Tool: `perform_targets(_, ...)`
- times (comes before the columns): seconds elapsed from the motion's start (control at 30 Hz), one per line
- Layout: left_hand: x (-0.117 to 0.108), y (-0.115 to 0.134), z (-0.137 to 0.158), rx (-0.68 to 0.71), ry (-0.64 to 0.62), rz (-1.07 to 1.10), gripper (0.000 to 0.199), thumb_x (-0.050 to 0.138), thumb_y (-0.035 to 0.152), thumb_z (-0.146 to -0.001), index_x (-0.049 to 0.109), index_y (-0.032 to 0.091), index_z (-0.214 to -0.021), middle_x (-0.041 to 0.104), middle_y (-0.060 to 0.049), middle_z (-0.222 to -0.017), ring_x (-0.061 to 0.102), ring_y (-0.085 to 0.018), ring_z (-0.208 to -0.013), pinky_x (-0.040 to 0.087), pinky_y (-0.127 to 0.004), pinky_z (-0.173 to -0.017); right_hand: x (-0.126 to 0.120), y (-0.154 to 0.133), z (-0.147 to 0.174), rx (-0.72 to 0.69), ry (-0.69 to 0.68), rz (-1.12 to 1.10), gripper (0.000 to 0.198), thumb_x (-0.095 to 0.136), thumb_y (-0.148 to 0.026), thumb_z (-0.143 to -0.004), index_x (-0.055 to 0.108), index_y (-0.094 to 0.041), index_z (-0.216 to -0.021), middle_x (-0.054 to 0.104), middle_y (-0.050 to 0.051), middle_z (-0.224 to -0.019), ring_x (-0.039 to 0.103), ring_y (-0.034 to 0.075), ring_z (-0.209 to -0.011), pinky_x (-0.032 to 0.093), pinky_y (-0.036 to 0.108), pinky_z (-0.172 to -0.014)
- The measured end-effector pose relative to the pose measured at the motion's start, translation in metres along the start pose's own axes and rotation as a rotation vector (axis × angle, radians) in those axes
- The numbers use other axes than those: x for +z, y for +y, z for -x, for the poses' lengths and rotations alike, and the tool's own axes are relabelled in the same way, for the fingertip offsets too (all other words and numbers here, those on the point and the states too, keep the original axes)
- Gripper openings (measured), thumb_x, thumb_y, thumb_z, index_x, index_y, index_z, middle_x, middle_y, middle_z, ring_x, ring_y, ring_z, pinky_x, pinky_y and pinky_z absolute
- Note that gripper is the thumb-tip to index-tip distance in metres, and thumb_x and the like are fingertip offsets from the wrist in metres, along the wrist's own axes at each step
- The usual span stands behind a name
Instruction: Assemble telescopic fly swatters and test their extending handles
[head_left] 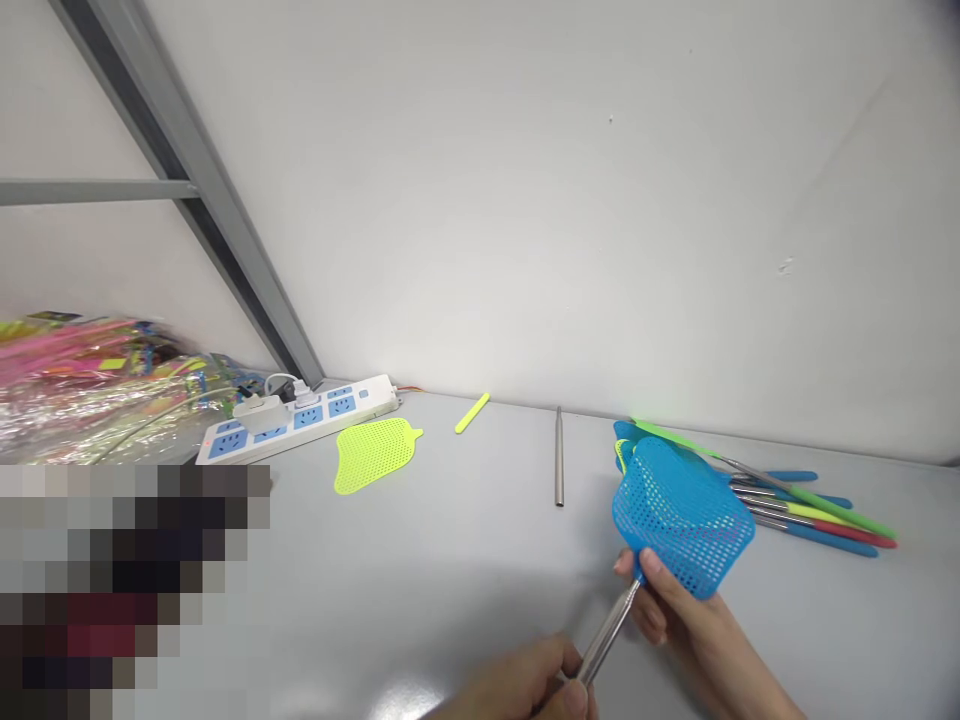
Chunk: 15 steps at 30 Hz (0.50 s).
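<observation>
- Nearest is the left hand, on the near side of the loose metal tube; its grip is closed around the metal shaft of a blue fly swatter.
- The right hand, nearer than the tube and to its right, has its grip pinched at the swatter's neck, thumb uppermost; both hands hold the swatter there.
- The counter is smooth, pale grey, with glare nearer than the tube and to its left.
- The tube itself lies flat, one end toward the wall.
- Left of the tube lies a yellow-green mesh head; between them, a short yellow-green stick.
- Right of the tube, a swatter pile shows blue, green, yellow and red handles.
- Well left of the tube sit a white power strip and a plastic-wrapped bundle.
- Behind the tube rises the wall, off-white, lightly scuffed.
- Far left of the tube stands a grey metal frame.
</observation>
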<state>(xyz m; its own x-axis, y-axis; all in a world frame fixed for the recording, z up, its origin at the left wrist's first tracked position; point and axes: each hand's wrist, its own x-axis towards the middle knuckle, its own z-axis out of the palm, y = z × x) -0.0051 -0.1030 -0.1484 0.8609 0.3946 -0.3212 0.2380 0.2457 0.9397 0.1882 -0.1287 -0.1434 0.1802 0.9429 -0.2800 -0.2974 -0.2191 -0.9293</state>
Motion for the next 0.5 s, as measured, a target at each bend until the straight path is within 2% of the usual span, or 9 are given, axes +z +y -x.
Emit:
perform_targets(0.07,0.002,-0.009,-0.005,-0.033,0.023,-0.047,0.044,0.033,0.058,-0.076,0.046,0.017,-0.084,0.036,0.004,-0.063,0.029,-0.007,-0.053,0.022,-0.017,-0.046,0.002,0.002,0.002,0.027,-0.043,0.002,0.034,0.051,-0.049,-0.073,0.056,-0.015,-0.078,0.035,-0.006,-0.041,0.03,0.008,-0.041,0.025,0.024,-0.046)
perform_targets(0.17,0.005,-0.023,-0.016,-0.117,0.032,-0.132,0.039,0.042,0.057,-0.071,0.046,0.019,-0.077,0.035,0.005,-0.058,0.03,-0.008,-0.052,0.023,-0.018,-0.047,0.003,0.004,0.004,0.059,-0.09,-0.008,0.035,0.05,-0.05,-0.073,0.055,-0.015,-0.076,0.035,-0.006,-0.039,0.029,0.008,-0.04,0.023,0.023,-0.046)
perform_targets(0.33,0.011,-0.044,-0.031,-0.09,0.059,-0.166,0.024,0.052,0.045,-0.069,0.048,0.022,-0.07,0.04,0.005,-0.056,0.032,-0.009,-0.052,0.025,-0.019,-0.048,0.005,0.005,0.004,0.076,-0.118,0.077,0.038,0.047,-0.052,-0.073,0.057,-0.015,-0.076,0.036,-0.006,-0.038,0.029,0.008,-0.04,0.024,0.024,-0.047)
perform_targets(0.5,0.011,-0.045,-0.029,-0.138,0.054,-0.121,0.025,0.056,0.043,-0.067,0.049,0.02,-0.074,0.045,0.005,-0.06,0.035,-0.008,-0.052,0.026,-0.019,-0.048,0.004,0.007,0.003,0.08,-0.11,0.076,0.039,0.047,-0.052,-0.074,0.057,-0.015,-0.081,0.037,-0.006,-0.038,0.031,0.009,-0.041,0.025,0.024,-0.048)
